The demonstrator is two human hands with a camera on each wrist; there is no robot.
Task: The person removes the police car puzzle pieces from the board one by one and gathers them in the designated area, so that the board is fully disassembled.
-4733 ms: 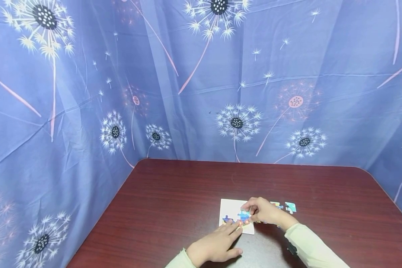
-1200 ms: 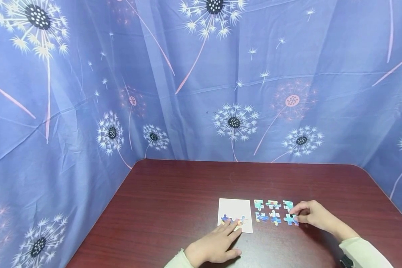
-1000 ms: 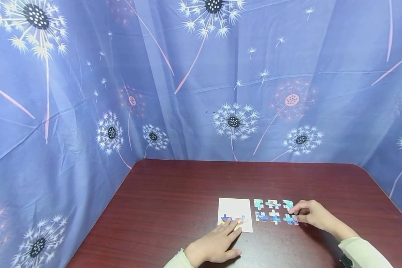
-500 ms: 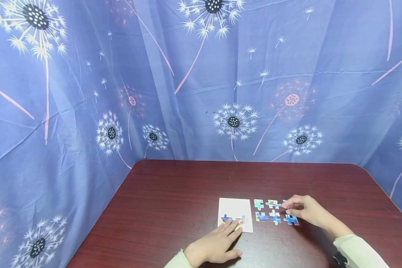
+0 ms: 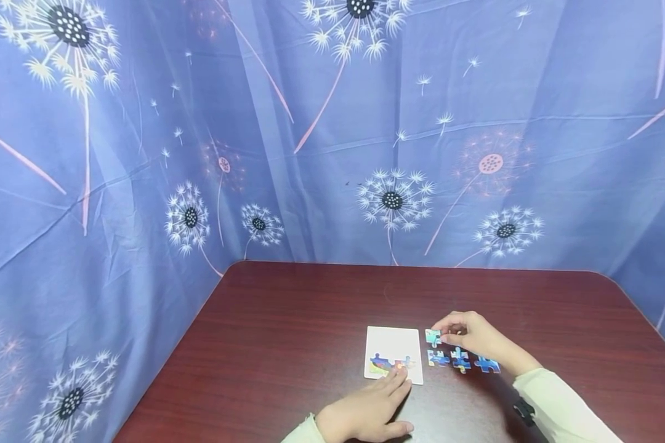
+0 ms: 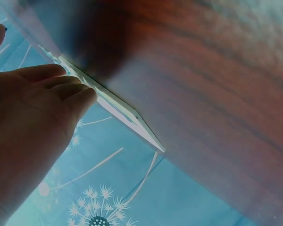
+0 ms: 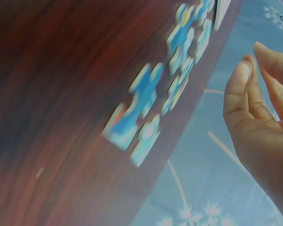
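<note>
In the head view, my left hand (image 5: 368, 409) lies with straight fingers on the near edge of a white square puzzle board (image 5: 393, 339). A row of joined puzzle pieces (image 5: 381, 364) sits along the board's near side, partly under those fingertips. My right hand (image 5: 473, 338) hovers over the loose pieces, thumb and forefinger beside the far-left loose piece (image 5: 433, 337). In the right wrist view, this hand (image 7: 259, 103) shows nothing between its fingers, above the loose blue piece (image 7: 137, 103) and its neighbours. The hand hides some far-row pieces in the head view.
Several loose pieces, among them a blue one (image 5: 438, 358) and another blue one (image 5: 487, 365), lie in two rows right of the board. Brown table (image 5: 288, 320) surrounds them. A blue dandelion-print curtain (image 5: 321, 203) hangs behind and at the left.
My right hand, over the board 4.7 s ago with a blue piece, went to the right-hand loose pieces, then moved left over the far row. My left fingertips slid back slightly, uncovering more joined pieces.
</note>
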